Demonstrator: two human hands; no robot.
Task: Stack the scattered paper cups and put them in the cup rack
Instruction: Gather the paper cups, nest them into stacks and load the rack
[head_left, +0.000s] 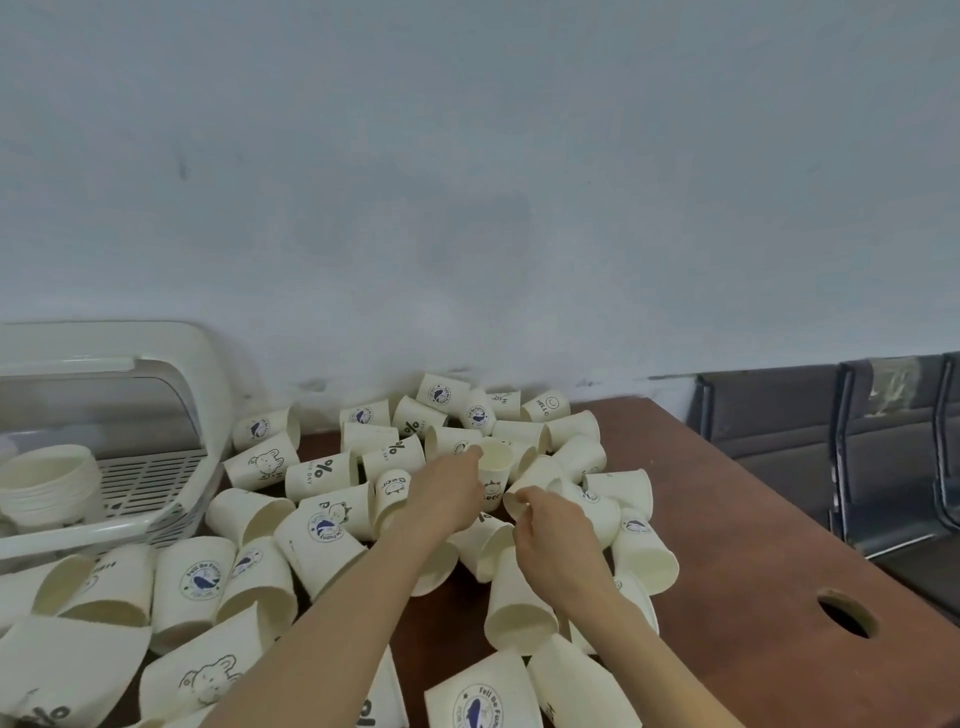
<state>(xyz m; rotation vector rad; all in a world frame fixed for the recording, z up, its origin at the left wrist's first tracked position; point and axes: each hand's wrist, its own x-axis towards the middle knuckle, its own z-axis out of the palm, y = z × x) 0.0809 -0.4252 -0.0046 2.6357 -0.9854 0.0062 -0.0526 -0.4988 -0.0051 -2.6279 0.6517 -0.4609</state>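
Paper cups (322, 530) lie scattered in a heap over the brown tabletop (737, 545), most of them on their sides, some printed with a whale badge, a bear or a percent sign. Those along the bottom edge are cut off by the frame, and several more are partly hidden under the two forearms. At the left, the white cup rack (156, 467) is also cut off by the frame edge; a short stack of cups (49, 483) sits inside it, its lower part hidden behind the rack's front rail.

Both hands are out over the middle of the heap. The left hand (447, 493) reaches forward with its back to the camera, and its fingers grip an upright cup with a bear print (493, 467) at the rim; how the fingers wrap behind it is hidden. Just to the right and nearer the camera, the right hand (550, 535) has its fingers curled, pinching the rim of a tilted cup (540, 483) lying on its side. The two held cups sit close together, almost touching.

Dark chairs (831, 441) stand beyond the right edge of the tabletop, against a pale wall (467, 182).
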